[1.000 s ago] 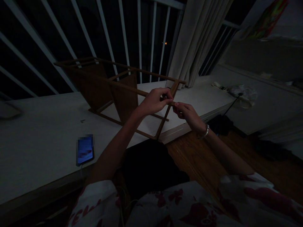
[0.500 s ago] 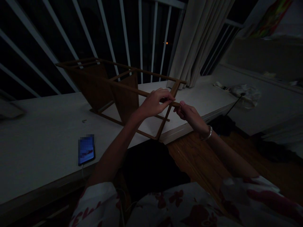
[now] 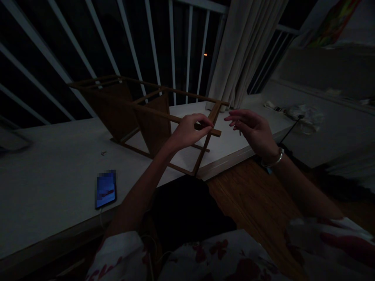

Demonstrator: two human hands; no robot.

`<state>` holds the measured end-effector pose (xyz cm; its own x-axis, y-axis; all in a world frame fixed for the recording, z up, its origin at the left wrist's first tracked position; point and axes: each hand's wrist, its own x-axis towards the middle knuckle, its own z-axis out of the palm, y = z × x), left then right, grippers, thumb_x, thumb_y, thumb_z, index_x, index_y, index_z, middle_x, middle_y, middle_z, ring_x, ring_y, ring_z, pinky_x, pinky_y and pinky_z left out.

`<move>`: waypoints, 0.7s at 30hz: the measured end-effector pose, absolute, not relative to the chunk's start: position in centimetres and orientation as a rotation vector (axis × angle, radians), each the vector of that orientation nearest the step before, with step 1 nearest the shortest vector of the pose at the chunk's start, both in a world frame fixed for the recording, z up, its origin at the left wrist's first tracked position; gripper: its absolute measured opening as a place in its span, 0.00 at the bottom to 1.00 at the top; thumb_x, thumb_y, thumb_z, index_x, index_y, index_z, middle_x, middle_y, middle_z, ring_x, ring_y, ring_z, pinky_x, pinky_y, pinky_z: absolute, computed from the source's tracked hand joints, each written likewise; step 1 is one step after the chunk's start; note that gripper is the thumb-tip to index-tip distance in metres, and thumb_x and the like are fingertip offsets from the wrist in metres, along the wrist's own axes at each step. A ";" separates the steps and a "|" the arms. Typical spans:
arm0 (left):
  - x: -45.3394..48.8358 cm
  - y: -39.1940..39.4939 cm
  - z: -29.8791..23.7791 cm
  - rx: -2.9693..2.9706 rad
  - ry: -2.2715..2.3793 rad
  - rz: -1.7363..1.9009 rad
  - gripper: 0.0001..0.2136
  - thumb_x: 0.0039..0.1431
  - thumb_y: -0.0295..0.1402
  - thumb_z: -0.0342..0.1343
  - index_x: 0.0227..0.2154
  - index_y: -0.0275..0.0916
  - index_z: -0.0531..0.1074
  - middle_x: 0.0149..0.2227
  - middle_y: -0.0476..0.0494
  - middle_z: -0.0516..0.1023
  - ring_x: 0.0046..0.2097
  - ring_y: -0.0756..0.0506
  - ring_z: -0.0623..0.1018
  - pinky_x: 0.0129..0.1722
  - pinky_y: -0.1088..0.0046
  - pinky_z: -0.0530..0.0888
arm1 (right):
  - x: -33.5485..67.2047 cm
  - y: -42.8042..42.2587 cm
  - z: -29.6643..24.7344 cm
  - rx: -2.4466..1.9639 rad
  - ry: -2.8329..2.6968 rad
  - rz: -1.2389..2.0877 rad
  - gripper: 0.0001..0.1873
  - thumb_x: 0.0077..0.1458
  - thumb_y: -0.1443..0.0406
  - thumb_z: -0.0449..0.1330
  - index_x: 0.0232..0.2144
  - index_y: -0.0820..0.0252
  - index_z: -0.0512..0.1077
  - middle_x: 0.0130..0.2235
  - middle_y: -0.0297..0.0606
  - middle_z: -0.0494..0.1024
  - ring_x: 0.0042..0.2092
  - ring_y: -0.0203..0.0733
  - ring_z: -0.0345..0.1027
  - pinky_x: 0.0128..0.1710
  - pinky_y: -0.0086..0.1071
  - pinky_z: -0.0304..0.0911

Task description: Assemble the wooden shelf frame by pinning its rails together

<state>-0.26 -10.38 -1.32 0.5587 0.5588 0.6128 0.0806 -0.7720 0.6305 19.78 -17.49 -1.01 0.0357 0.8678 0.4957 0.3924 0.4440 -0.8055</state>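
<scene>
A brown wooden shelf frame [image 3: 150, 111] with two dark panels lies on its side on the white ledge. My left hand [image 3: 191, 130] is closed around one of its long rails near the right end, close to the crosspiece [image 3: 215, 111]. Thumb and fingertips meet at that joint, and the rail's end [image 3: 216, 133] sticks out past them. Apart from the frame, to the right of the rail's end, my right hand [image 3: 253, 130] hovers with fingers stretched forward. A tiny stub shows below those fingers; I cannot make out what it is.
On the white ledge [image 3: 58, 168] lie a phone [image 3: 105, 189] with a cable and some tiny pieces [image 3: 103, 153]. White bars [image 3: 172, 50] and a curtain [image 3: 234, 58] stand behind. A clear plastic bag [image 3: 306, 117] sits at right, above the wooden floor [image 3: 243, 195].
My right hand has let go of the rail's end and moved right and slightly up, its fingers opening out. My left hand keeps its hold on the rail.
</scene>
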 end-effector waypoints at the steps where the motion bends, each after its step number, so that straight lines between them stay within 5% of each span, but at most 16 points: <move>1: -0.1 -10.4 -1.2 2.221 0.530 1.141 0.05 0.50 0.28 0.54 0.29 0.34 0.74 0.30 0.45 0.75 0.34 0.50 0.73 0.36 0.73 0.70 | 19.5 -17.5 -0.5 -1.125 -1.610 0.544 0.14 0.51 0.62 0.57 0.42 0.54 0.69 0.42 0.37 0.74 0.39 0.37 0.68 0.39 0.34 0.66; 7: 0.3 -10.5 -0.6 2.118 0.597 1.060 0.05 0.49 0.28 0.55 0.28 0.32 0.74 0.29 0.45 0.75 0.31 0.51 0.73 0.34 0.74 0.69 | 18.8 -16.3 1.1 -1.053 -1.673 0.569 0.19 0.46 0.63 0.62 0.42 0.50 0.65 0.51 0.35 0.67 0.39 0.36 0.69 0.41 0.35 0.70; 14: 0.5 -10.3 -1.2 2.041 0.543 1.112 0.07 0.48 0.26 0.56 0.32 0.33 0.71 0.31 0.45 0.74 0.33 0.52 0.73 0.33 0.75 0.70 | 19.7 -15.2 1.3 -1.104 -1.665 0.854 0.19 0.45 0.68 0.62 0.40 0.56 0.59 0.32 0.32 0.74 0.36 0.35 0.70 0.38 0.34 0.69; 21: 0.8 -10.5 -1.2 1.941 0.560 1.110 0.11 0.46 0.27 0.58 0.34 0.35 0.66 0.28 0.48 0.72 0.31 0.52 0.74 0.31 0.76 0.70 | 18.6 -15.6 3.4 -1.091 -1.736 0.908 0.22 0.44 0.72 0.60 0.43 0.60 0.61 0.29 0.33 0.74 0.34 0.37 0.71 0.36 0.33 0.67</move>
